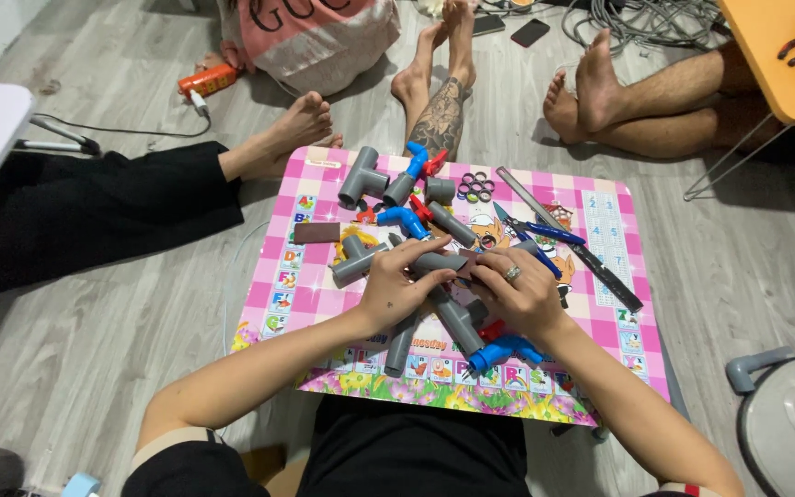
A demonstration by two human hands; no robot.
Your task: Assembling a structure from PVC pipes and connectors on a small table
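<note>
Right, I see the pink play table (614, 276) mid-frame, near edge cut off by my lap. Grey pipe assembly (434, 265) lies at centre, partly hidden under both hands. Left hand (396, 283) and right hand (519, 293) are each clamped on it; joint unreadable.

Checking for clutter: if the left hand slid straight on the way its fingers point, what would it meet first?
Probably the blue tap just past the left hand and its grey pipe; depth is unclear.

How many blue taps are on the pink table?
3. One tap lies at the far edge, one near the middle, one below the right hand. More may be hidden under the pipes.
</note>
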